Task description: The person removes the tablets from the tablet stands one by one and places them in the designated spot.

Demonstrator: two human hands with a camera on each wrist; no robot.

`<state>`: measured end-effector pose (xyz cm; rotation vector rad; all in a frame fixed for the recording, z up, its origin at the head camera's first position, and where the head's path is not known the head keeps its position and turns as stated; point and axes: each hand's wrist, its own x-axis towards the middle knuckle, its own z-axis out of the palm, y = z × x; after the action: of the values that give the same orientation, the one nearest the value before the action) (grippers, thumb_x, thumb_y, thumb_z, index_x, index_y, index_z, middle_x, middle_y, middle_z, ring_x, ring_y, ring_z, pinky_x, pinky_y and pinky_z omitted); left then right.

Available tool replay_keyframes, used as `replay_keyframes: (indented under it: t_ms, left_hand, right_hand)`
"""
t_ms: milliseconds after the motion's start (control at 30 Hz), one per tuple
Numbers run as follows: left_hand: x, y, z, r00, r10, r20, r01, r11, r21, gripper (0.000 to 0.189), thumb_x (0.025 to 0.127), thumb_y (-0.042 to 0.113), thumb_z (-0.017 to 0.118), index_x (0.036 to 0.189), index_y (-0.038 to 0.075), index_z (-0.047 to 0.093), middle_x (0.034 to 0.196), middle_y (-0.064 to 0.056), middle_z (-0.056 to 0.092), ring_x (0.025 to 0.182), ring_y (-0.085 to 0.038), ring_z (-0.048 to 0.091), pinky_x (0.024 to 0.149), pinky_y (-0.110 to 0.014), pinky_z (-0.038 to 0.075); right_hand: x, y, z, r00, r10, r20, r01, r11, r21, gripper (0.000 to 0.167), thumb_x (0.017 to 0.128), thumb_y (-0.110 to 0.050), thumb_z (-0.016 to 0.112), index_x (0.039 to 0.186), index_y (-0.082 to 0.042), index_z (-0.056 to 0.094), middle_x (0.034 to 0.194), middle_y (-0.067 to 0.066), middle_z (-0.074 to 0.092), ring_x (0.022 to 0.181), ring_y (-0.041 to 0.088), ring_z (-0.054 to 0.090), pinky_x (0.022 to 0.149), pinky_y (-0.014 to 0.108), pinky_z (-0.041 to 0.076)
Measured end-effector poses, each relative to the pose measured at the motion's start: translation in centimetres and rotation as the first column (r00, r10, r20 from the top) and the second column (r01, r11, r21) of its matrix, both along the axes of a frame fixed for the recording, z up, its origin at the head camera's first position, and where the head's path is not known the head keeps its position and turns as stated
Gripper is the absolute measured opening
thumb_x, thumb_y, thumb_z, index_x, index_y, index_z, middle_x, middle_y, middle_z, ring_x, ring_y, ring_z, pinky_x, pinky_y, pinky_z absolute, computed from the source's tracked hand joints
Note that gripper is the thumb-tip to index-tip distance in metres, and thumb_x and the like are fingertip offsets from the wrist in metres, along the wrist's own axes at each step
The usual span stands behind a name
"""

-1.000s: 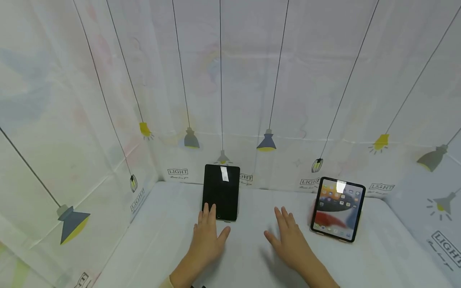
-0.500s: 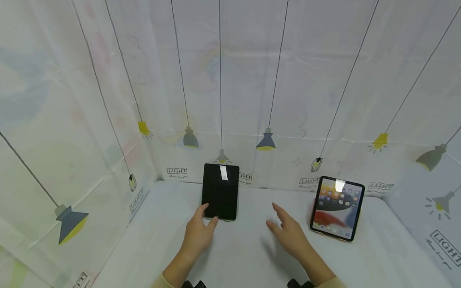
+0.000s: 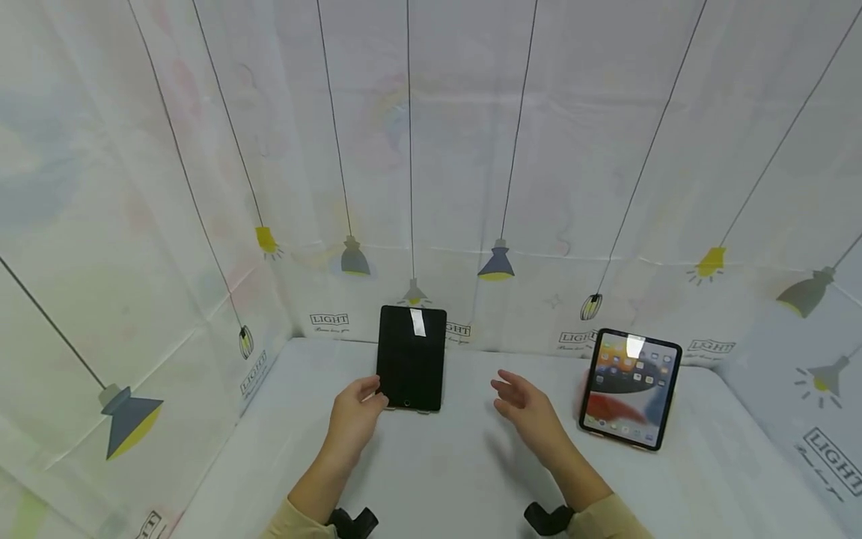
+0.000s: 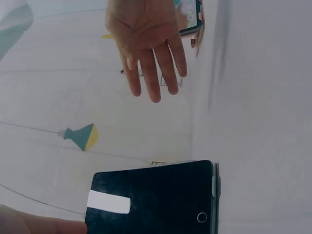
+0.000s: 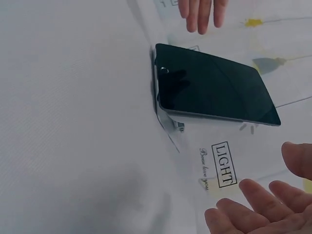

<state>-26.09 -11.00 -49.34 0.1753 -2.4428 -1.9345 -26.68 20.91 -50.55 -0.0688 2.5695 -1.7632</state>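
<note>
A tablet with a dark screen (image 3: 412, 359) leans upright on a stand near the back of the white table. My left hand (image 3: 353, 419) hovers at its lower left edge, fingers loosely bent, palm turned inward, gripping nothing. One finger of it reaches in at the lower left of the left wrist view, by the tablet's edge (image 4: 156, 195). To the right of the tablet floats my right hand (image 3: 532, 419), palm inward with fingers relaxed and nothing held. The right wrist view shows its spread fingers (image 5: 263, 209) apart from the dark tablet (image 5: 214, 90).
A second tablet with a lit screen of app icons (image 3: 631, 389) stands tilted on the right. Behind both hangs a white curtain (image 3: 458, 187) printed with lamps. The white tabletop (image 3: 431, 479) runs between my arms. Black straps (image 3: 353, 522) sit at my wrists.
Both hands have turned from palms down to palms facing each other. My left hand has shifted left and back from over the dark tablet's lower part. The tablets have stayed in place.
</note>
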Motion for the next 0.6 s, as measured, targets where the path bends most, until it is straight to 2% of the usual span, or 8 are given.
replay_keyframes:
  t_ms: [133,233,433,600]
  left_hand:
    - [-0.6,-0.8,0.4,1.0,0.011,-0.004,-0.011,1.0,0.019,0.049,0.102,0.011,0.066,0.149,0.0,0.059,0.152,-0.022,0.063,0.144,-0.04,0.058,0.119,-0.059,0.049]
    - [-1.2,-1.5,0.6,1.0,0.01,0.005,-0.011,0.997,0.072,0.048,0.102,0.009,0.066,0.148,0.0,0.059,0.151,-0.023,0.064,0.141,-0.038,0.062,0.118,-0.052,0.052]
    - [-2.5,-3.2,0.9,0.998,-0.058,0.025,0.05,0.967,0.25,0.051,0.102,-0.001,0.06,0.153,-0.003,0.053,0.154,-0.03,0.058,0.144,-0.04,0.059,0.118,-0.046,0.053]
    - [-3.6,-4.2,0.9,0.995,-0.086,0.041,0.069,0.946,0.318,0.055,0.101,-0.006,0.056,0.155,-0.002,0.049,0.156,-0.029,0.056,0.147,-0.041,0.056,0.121,-0.048,0.049]
  right_hand:
    - [-0.4,-0.2,0.0,0.999,0.026,0.032,-0.021,0.991,-0.134,0.057,0.107,-0.009,0.063,0.162,-0.01,0.045,0.158,0.019,0.059,0.15,0.039,0.054,0.118,0.044,0.053]
    - [-0.7,-0.3,0.3,0.997,0.058,0.053,-0.045,0.975,-0.216,0.058,0.108,-0.003,0.059,0.163,-0.008,0.043,0.16,0.022,0.056,0.151,0.041,0.052,0.117,0.042,0.053]
    - [-1.9,-0.7,1.1,0.992,0.077,0.096,-0.047,0.957,-0.286,0.058,0.107,-0.003,0.057,0.163,-0.011,0.043,0.16,0.019,0.057,0.151,0.038,0.053,0.119,0.051,0.05]
    - [-3.0,-1.1,1.5,0.987,0.11,0.117,-0.063,0.936,-0.347,0.054,0.11,-0.008,0.057,0.163,-0.011,0.044,0.16,0.019,0.057,0.151,0.038,0.052,0.123,0.057,0.045]
